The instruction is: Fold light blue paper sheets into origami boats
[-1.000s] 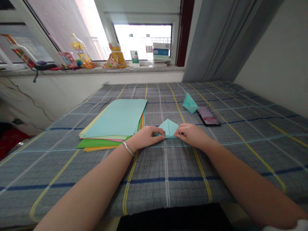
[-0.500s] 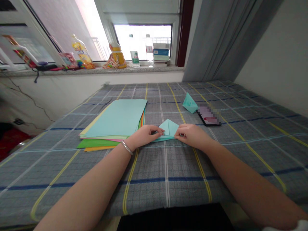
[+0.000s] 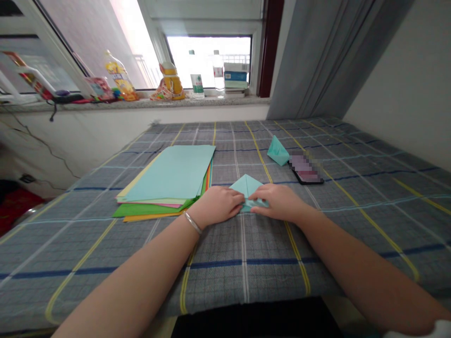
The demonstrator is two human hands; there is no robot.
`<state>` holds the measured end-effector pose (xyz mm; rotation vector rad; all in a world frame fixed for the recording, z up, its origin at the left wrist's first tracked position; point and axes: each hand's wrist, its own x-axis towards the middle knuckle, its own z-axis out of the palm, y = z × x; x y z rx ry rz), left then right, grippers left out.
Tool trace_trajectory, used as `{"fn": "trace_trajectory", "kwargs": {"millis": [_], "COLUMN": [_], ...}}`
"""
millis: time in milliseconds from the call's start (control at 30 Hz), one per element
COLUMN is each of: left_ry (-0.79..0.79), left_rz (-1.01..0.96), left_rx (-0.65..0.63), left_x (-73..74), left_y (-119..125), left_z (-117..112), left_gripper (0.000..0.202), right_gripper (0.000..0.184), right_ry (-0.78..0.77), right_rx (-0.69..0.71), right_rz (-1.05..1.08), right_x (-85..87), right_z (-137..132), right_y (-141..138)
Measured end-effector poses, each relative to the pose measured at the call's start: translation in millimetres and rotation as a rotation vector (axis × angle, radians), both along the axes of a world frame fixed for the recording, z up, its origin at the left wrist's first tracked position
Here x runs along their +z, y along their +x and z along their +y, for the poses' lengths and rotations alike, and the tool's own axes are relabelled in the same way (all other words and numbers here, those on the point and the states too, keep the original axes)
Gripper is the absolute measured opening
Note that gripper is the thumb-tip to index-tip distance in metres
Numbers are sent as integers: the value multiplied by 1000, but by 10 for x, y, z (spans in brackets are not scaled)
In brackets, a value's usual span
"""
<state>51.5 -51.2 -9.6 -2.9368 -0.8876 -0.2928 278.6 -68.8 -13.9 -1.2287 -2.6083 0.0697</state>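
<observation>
The folded paper (image 3: 247,186) is held at centre frame between the left hand (image 3: 216,205) and right hand (image 3: 278,202), fingers closed on it; it is likely light and soft, best taken by its edges.

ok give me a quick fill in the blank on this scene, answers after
The silver bracelet sits on the ____ wrist.
The left hand and right hand both touch the folded paper, which is ____ in colour.
The blurred phone lies to the ____ of the second folded paper.

left, teal, right
</observation>
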Motion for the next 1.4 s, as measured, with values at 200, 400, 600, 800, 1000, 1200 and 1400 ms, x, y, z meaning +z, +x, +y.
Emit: {"fn": "trace_trajectory", "kwargs": {"millis": [200, 400, 600, 800, 1000, 1200, 1400], "left_ry": [90, 10, -108, -131, -57, -45, 19], "left_rz": [45, -2, -12, -82, -134, -140, -118], "left_rx": [39, 73, 266, 373, 522, 566, 522], "left_x": [-91, -86, -3, -43, -122, -170, -187], "left_y": [107, 41, -37, -15, 33, 79, 115], "left_z": [-23, 34, 81, 99, 144, 185, 193], "left_gripper": [26, 27, 32, 31, 28, 23, 20], "right_gripper": [19, 14, 19, 21, 23, 24, 23], "right_ry": [60, 22, -164, -214, -123, -64, -8], "right_rx": [5, -34, -133, -254, -405, -436, -446], "right_rz": [-65, -67, 114, 209, 230, 148, 65], "right_x": [12, 43, 20, -47, -127, -158, -180], "right_z": [-15, 12, 112, 223, 291, 333, 331], "right_y": [-30, 63, 157, 224, 182, 118, 95]}}
